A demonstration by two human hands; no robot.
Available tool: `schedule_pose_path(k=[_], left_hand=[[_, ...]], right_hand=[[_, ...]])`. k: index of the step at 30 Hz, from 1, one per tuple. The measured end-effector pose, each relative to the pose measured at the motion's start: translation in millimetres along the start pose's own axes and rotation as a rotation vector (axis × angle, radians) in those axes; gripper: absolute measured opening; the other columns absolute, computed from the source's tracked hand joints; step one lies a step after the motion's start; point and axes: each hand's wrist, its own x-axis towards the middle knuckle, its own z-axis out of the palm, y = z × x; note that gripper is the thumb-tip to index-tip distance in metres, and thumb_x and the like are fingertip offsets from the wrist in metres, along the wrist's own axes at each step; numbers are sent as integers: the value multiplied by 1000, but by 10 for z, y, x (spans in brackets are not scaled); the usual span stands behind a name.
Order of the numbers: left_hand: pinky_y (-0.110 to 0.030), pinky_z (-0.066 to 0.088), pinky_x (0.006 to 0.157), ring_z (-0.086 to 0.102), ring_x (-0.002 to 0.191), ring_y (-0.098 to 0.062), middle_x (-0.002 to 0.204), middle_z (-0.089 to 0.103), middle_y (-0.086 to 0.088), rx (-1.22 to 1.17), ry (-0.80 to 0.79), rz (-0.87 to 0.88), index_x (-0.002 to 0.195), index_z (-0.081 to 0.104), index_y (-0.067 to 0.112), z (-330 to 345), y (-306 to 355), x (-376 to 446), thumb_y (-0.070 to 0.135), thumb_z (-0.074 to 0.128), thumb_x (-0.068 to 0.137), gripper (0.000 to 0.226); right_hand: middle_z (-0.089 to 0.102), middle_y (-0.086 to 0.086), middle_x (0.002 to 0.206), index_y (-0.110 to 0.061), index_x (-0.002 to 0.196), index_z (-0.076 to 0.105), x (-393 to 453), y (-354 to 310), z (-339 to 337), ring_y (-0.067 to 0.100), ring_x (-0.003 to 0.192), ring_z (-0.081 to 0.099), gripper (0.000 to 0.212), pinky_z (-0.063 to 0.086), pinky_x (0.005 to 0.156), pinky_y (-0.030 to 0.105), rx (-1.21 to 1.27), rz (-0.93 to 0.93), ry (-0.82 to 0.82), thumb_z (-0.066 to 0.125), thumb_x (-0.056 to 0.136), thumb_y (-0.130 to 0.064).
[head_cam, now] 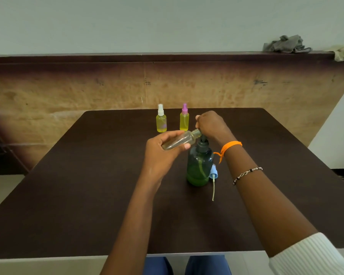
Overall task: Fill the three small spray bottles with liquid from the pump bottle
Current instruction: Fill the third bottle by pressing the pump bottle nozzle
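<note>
A green pump bottle (199, 167) stands mid-table, holding green liquid in its lower part. My right hand (211, 125) is closed over its dark pump head. My left hand (163, 151) holds a clear small spray bottle (180, 140) tilted almost flat, its open neck right at the pump's spout. That bottle looks nearly empty. Its blue spray cap (214, 173) with a dip tube lies on the table to the right of the pump bottle. Two small bottles of yellow liquid stand behind: one with a white cap (161, 121), one with a pink cap (184, 120).
The dark brown table (87, 185) reaches to a wooden wall panel (87, 92) behind. A grey cloth (286, 44) lies on the ledge at the top right. My knees in blue show below the table's front edge.
</note>
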Motion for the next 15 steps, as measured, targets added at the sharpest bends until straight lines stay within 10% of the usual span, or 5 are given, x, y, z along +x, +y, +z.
schedule_pose_path(k=[9,15], left_hand=[[-7,47,67,64,77,7,88,71,9,22,14,-19,101,71,14,-14,-59,16,0,76,71,33],[-6,46,66,65,77,8,82,71,15,-1,6,-13,92,71,23,-9,21,19,0,76,72,31]], right_hand=[[58,13,97,-9,84,54,4,77,63,31,83,53,23,42,73,36,-102,21,19,39,94,-24],[62,17,108,-5,94,62,-54,-59,-29,37,102,57,37,42,97,47,-130,-14,10,38,92,-34]])
